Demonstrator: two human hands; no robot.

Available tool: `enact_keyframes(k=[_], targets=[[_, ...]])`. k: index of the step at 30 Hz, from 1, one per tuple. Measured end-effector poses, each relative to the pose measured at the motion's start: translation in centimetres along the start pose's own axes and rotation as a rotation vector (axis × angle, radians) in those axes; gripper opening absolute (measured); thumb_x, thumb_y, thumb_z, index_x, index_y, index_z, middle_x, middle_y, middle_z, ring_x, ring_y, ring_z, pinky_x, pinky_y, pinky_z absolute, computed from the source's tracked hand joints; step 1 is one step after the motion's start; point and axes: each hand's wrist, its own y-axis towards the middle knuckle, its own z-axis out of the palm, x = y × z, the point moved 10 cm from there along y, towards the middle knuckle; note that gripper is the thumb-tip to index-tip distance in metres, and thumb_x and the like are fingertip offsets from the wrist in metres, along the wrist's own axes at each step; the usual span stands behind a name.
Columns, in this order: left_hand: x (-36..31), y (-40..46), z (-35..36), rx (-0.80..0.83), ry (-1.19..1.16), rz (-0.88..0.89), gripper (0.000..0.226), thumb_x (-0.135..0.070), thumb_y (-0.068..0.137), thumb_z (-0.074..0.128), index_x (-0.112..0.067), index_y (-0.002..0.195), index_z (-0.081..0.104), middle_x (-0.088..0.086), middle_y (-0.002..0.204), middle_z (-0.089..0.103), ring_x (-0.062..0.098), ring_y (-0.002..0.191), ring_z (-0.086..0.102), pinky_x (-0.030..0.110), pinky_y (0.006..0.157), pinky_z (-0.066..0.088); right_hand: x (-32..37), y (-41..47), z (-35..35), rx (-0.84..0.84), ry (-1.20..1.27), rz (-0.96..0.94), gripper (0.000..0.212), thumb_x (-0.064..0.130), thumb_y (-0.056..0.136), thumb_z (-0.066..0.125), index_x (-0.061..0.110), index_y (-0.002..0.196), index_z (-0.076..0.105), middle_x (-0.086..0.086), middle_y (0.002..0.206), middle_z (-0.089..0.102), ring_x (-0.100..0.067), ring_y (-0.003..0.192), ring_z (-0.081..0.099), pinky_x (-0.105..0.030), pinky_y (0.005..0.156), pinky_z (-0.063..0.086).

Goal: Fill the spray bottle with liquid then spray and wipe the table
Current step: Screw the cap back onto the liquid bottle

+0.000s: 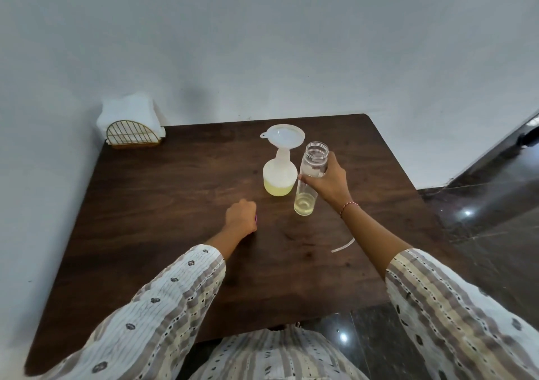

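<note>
A: Head view, risks first. The white funnel (282,135) only sits loose in the neck of the spray bottle (280,176), and it's top-heavy. The right hand (329,179) works just beside it; my guess is that a knuckle bump tips the funnel or the whole bottle, and yellow liquid goes onto the wooden table (175,219).

B: And the clear bottle?

A: The clear bottle (309,175) has no cap, stands upright, a little pale liquid left at the bottom. It stands touching or almost touching the spray bottle's right side; can't tell which. If lifted and tilted too fast, the stream could overshoot the funnel rim. Slow drain through the funnel could also back up and overflow.

B: Hand states?

A: Right hand: fingers and thumb curled round the clear bottle's middle, a firm wrap. Left hand (241,214): curled into a loose fist, resting on the table nearer than the spray bottle and to its left. Something purple or pink shows at the fingertips; can't tell if it's a held thing or a nail.

B: Spray bottle location?

A: Mid-table toward the far edge, roughly a third full of yellow liquid, no spray head on. Thin white tube (343,245) lies near right, probably the dip tube. Napkin holder (132,136) at the far left corner, well apart.
</note>
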Motion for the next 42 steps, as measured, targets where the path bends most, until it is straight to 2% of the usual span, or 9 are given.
enact_keyframes(k=[3, 9, 13, 16, 21, 27, 31, 35, 42], targets=[[-1.5, 0.0, -1.1, -0.052, -0.149, 0.086, 0.04, -0.023, 0.078, 0.072, -0.014, 0.114, 0.055, 0.007, 0.118, 0.053, 0.023, 0.108, 0.053, 0.034, 0.089, 0.049, -0.1, -0.4, 0.2, -0.007, 0.002, 0.009, 0.061, 0.018, 0.067, 0.081, 0.006, 0.116, 0.048, -0.009, 0.116, 0.063, -0.026, 0.107, 0.06, -0.039, 0.095, 0.049], [-4.8, 0.0, -5.3, -0.167, -0.459, 0.239, 0.042, -0.022, 0.071, 0.079, -0.011, 0.107, 0.06, 0.009, 0.11, 0.059, 0.024, 0.101, 0.056, 0.028, 0.081, 0.044, 0.0, -0.9, 0.7, 0.001, -0.003, 0.023, 0.061, 0.017, 0.066, 0.082, 0.006, 0.115, 0.046, -0.009, 0.114, 0.063, -0.022, 0.103, 0.059, -0.028, 0.085, 0.046], [-5.9, -0.7, -7.4, -0.243, -0.72, 0.218, 0.043, -0.021, 0.068, 0.081, -0.011, 0.106, 0.064, 0.01, 0.105, 0.066, 0.024, 0.096, 0.061, 0.031, 0.083, 0.051, -0.2, -1.0, 0.5, -0.009, -0.004, 0.029, 0.062, 0.019, 0.065, 0.083, 0.006, 0.114, 0.047, -0.009, 0.112, 0.064, -0.024, 0.103, 0.06, -0.031, 0.086, 0.047], [-5.8, -1.8, -8.3, -0.283, -0.842, 0.234, 0.038, -0.017, 0.07, 0.08, -0.01, 0.105, 0.067, 0.008, 0.102, 0.067, 0.02, 0.091, 0.061, 0.017, 0.07, 0.049, -0.8, -1.1, 0.1, -0.011, 0.0, 0.046, 0.064, 0.024, 0.064, 0.084, 0.009, 0.114, 0.047, -0.009, 0.112, 0.064, -0.026, 0.106, 0.06, -0.039, 0.091, 0.05], [-5.0, -3.2, -9.4, -0.312, -1.133, 0.243, 0.033, -0.01, 0.076, 0.074, -0.013, 0.107, 0.063, 0.007, 0.103, 0.064, 0.016, 0.091, 0.058, 0.027, 0.082, 0.051, -0.7, -1.7, 0.2, 0.046, -0.024, 0.023, 0.069, 0.027, 0.062, 0.085, 0.014, 0.118, 0.047, -0.004, 0.114, 0.065, -0.023, 0.108, 0.061, -0.037, 0.095, 0.049], [-6.8, -2.5, -12.9, -0.195, -1.564, 0.279, 0.028, -0.008, 0.085, 0.065, -0.009, 0.112, 0.059, 0.008, 0.103, 0.06, 0.016, 0.091, 0.061, 0.027, 0.08, 0.056, 0.0, -2.1, -0.3, 0.082, -0.006, -0.013, 0.09, 0.024, 0.06, 0.086, 0.017, 0.133, 0.034, -0.002, 0.124, 0.057, -0.02, 0.116, 0.055, -0.035, 0.101, 0.044], [-7.7, -1.9, -13.7, -0.162, -1.633, 0.274, 0.029, -0.012, 0.086, 0.065, -0.006, 0.114, 0.06, 0.011, 0.107, 0.062, 0.021, 0.1, 0.062, 0.03, 0.083, 0.056, 2.0, -2.5, -1.6, 0.036, -0.022, -0.133, 0.115, 0.043, 0.059, 0.084, 0.022, 0.147, 0.013, -0.007, 0.149, 0.031, -0.019, 0.137, 0.031, -0.033, 0.11, 0.03], [-8.9, -1.8, -14.2, -0.145, -1.652, 0.331, 0.027, -0.01, 0.089, 0.06, -0.001, 0.114, 0.061, 0.008, 0.098, 0.065, 0.017, 0.087, 0.064, 0.017, 0.068, 0.055, 5.8, -3.2, -3.7, -0.102, -0.054, -0.283, 0.09, 0.055, 0.074, 0.063, 0.02, 0.146, 0.023, -0.005, 0.15, 0.031, -0.016, 0.137, 0.032, -0.026, 0.106, 0.03], [-11.4, -1.4, -14.7, -0.019, -1.701, 0.414, 0.015, -0.013, 0.093, 0.054, -0.009, 0.103, 0.064, 0.005, 0.091, 0.066, 0.008, 0.072, 0.066, 0.017, 0.071, 0.054, 9.2, -1.8, -3.6, -0.029, -0.113, -0.397, 0.048, 0.023, 0.088, 0.062, 0.013, 0.133, 0.049, -0.009, 0.127, 0.057, -0.021, 0.115, 0.056, -0.042, 0.098, 0.048]])
